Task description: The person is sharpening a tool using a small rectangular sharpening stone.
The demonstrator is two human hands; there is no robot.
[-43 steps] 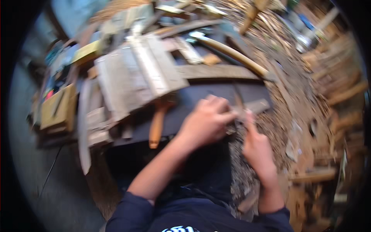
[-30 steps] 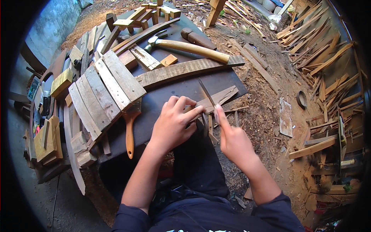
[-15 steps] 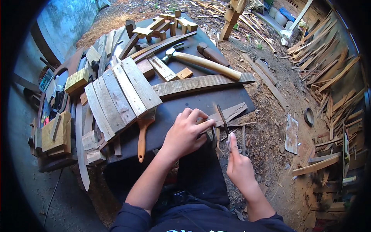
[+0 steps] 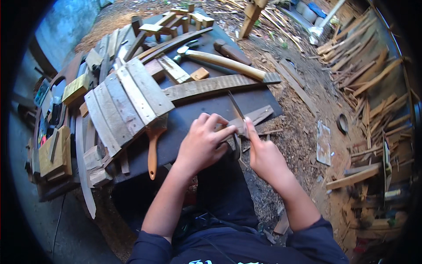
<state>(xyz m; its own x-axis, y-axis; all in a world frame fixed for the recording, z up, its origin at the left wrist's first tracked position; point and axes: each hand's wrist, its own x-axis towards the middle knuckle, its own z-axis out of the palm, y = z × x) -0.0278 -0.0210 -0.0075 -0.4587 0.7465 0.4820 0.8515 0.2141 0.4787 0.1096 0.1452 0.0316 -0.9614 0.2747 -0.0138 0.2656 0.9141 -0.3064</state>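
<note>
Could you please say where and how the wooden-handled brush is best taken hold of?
Probably by its wooden handle, from the person's side of the table: the handle points toward the body and its tip juts past the near edge, leaving it exposed, while the other end is partly hidden by the slatted panel.

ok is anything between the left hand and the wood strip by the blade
Nothing visible: the left hand grips the left end of the wood strip. The narrow blade in the right hand crosses it farther right.
</note>
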